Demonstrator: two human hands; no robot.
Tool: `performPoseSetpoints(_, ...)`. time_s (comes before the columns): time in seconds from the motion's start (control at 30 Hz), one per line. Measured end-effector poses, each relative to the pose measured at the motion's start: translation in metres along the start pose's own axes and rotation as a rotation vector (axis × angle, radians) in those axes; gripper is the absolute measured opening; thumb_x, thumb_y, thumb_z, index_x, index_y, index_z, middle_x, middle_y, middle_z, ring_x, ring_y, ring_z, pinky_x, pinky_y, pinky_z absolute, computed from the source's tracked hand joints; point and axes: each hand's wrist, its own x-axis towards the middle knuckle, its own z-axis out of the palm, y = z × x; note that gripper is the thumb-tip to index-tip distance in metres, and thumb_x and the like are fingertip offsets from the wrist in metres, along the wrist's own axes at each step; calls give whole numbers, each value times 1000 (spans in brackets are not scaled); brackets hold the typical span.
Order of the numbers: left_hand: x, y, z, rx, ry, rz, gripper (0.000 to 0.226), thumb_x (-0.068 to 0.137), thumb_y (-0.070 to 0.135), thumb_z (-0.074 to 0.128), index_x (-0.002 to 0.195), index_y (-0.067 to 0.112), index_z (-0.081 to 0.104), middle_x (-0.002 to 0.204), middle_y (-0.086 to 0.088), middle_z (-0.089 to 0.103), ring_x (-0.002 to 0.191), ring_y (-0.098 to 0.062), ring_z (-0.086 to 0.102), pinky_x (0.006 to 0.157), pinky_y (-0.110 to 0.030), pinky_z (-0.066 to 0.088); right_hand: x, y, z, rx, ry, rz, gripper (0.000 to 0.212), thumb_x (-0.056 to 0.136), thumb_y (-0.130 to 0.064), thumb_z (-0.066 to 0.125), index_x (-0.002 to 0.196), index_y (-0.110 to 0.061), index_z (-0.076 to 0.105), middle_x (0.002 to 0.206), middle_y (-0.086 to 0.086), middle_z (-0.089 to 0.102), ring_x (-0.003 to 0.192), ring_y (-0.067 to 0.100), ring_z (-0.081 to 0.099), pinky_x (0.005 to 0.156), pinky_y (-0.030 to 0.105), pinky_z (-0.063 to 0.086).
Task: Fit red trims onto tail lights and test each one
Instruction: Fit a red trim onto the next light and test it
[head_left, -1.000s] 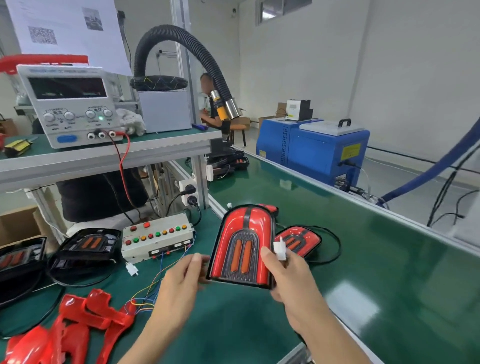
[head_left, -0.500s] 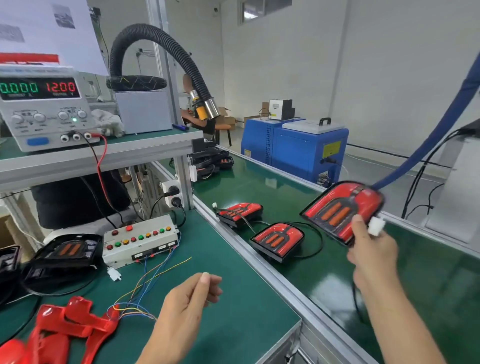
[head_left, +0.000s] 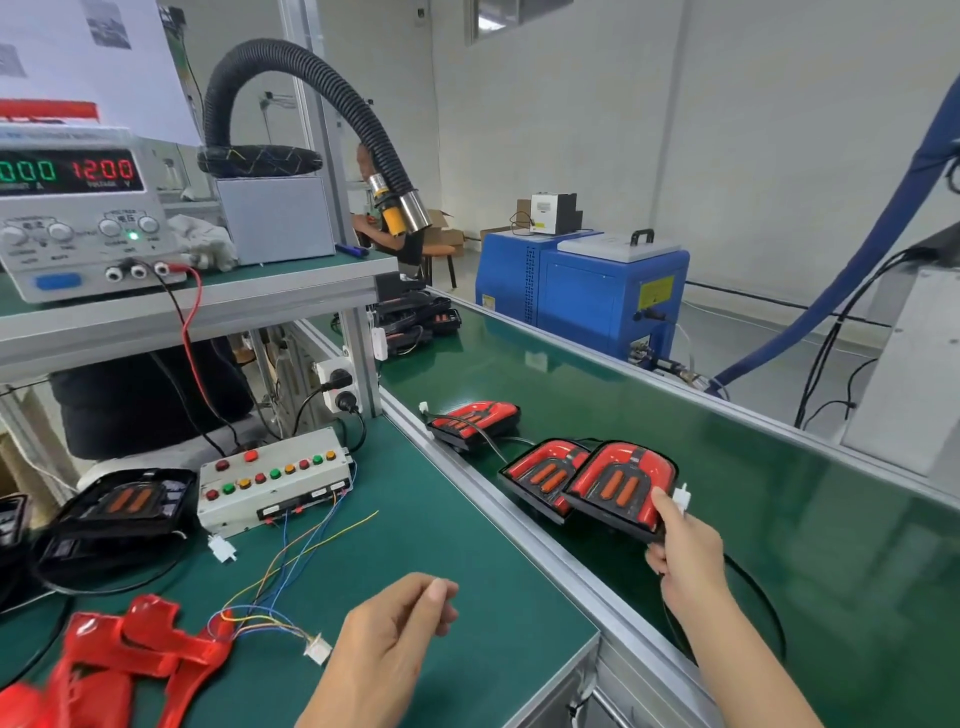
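Gripping a glossy red-trimmed tail light (head_left: 618, 480), right hand (head_left: 685, 556).

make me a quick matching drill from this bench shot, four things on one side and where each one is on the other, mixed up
Things:
1. power supply
2. button box
3. loose red trims
4. tail light in the right hand

Places:
A. on the conveyor belt side, beside another finished light
B. on the raised shelf, display lit
C. on the green bench mat, near left corner
D. on the green bench mat below the shelf, coloured wires coming out of it

Pairs: 1-B, 2-D, 3-C, 4-A
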Motion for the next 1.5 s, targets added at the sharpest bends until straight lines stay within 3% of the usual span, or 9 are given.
performPoseSetpoints(0.1, 8, 11, 9, -27, -36, -56, 24, 101, 32, 55, 92, 23, 75, 84, 4, 77, 80, -13, 73, 89, -47, 56, -30, -17, -8, -112, -120, -107, 39, 96, -32, 68, 99, 7, 67, 79, 28, 56, 49, 15, 35, 39, 25, 35)
performPoseSetpoints(0.2, 17, 28, 21, -215, -120, -173, 53, 81, 65, 52, 104, 22, 71, 94, 5, 78, 88, -14, 75, 88, -36, 57, -79, -29, -9, -286, -230, -223, 25, 93, -37, 71, 93, -13, 76, 88, 18, 77, 75, 37, 71, 81, 59, 59)
performPoseSetpoints(0.4, 26, 48, 35, -673, -248, -362, 62, 90, 66, 52, 118, 15, 75, 122, -16, 72, 113, -33, 69, 95, -46, 57, -158, -35, 17, -486, -559, -439, 37, 77, -65, 65, 100, -37, 75, 73, -1, 73, 65, 17, 64, 64, 29, 53)
performPoseSetpoints(0.6, 30, 33, -7, -913, -77, -361, 61, 82, 67, 58, 114, 18, 77, 122, -16, 72, 106, -31, 73, 79, -44, 61, -153, -58, 55, 139, -620, -354, 29, 101, -5, 53, 95, -16, 79, 62, 2, 50, 52, 11, 37, 47, 17, 31)
performPoseSetpoints(0.73, 34, 27, -32, -1082, -62, -345, 61, 83, 61, 65, 122, 16, 74, 132, -16, 66, 118, -36, 66, 100, -60, 51, -131, -69, 97, 522, -655, -216, 24, 92, -10, 53, 93, -8, 77, 86, 8, 67, 58, 15, 52, 49, 23, 43)
performPoseSetpoints(0.97, 34, 35, -44, -1167, -159, -272, 61, 76, 58, 78, 116, 11, 76, 116, -17, 74, 99, -33, 74, 87, -51, 58, -117, 2, 137, -193, -702, -416, 44, 93, -36, 39, 99, -25, 82, 112, -7, 77, 116, 9, 67, 108, 31, 38)
performPoseSetpoints(1.1, 32, 34, -40, -1141, -191, -352, 60, 89, 54, 59, 120, 5, 73, 119, -20, 72, 97, -33, 75, 81, -47, 60, -116, 20, 148, -376, -803, -310, 50, 85, -63, 43, 67, -27, 73, 68, -8, 70, 67, 9, 65, 74, 33, 53)
performPoseSetpoints(1.3, 33, 23, -54, -1085, -118, -343, 61, 90, 57, 55, 121, 8, 73, 124, -19, 70, 101, -32, 74, 89, -50, 59, -98, 2, 150, -806, -775, -840, 66, 108, -52, 30, 48, -55, 57, 39, -20, 49, 40, 2, 50, 45, 15, 27)
performPoseSetpoints(1.5, 34, 27, -43, -740, 0, -337, 64, 84, 63, 59, 121, 11, 72, 119, -15, 73, 109, -32, 71, 90, -49, 59, -94, -4, 159, -560, -613, 41, 48, 102, -47, 55, 75, -9, 63, 57, 2, 60, 46, 13, 51, 49, 25, 41)
